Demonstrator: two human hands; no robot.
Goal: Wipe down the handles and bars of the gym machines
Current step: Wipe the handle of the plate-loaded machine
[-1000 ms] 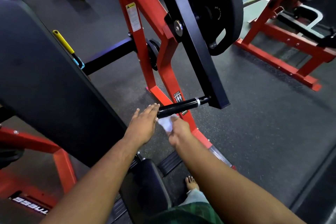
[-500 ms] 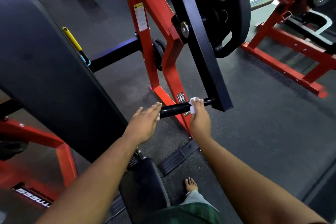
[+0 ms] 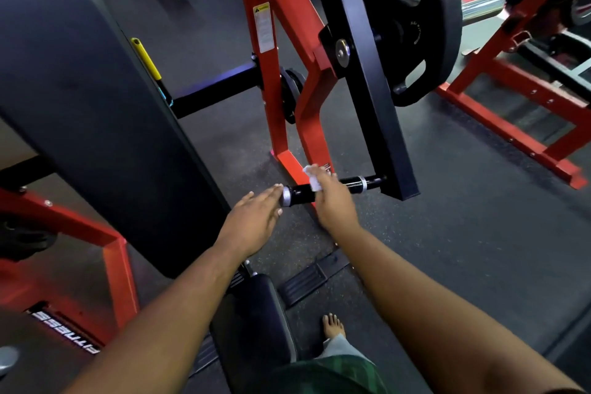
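Observation:
A short black handle bar (image 3: 348,184) with a silver end cap sticks out leftward from the black lever arm (image 3: 371,73) of a red machine. My right hand (image 3: 334,205) grips the middle of this handle with a white cloth (image 3: 313,177) wrapped over it. My left hand (image 3: 256,217) is flat with straight fingers, its fingertips touching the silver end of the handle. The part of the bar under my right hand is hidden.
A large black back pad (image 3: 80,112) fills the left side. A black weight plate (image 3: 415,22) hangs on the lever arm. The black seat (image 3: 256,323) lies below my arms, my bare foot (image 3: 332,326) on the rubber floor. Another red machine (image 3: 524,96) stands at right.
My right hand with the cloth went from the handle's left end up to near the lever arm, then slid back to the middle. My left hand stays against the end.

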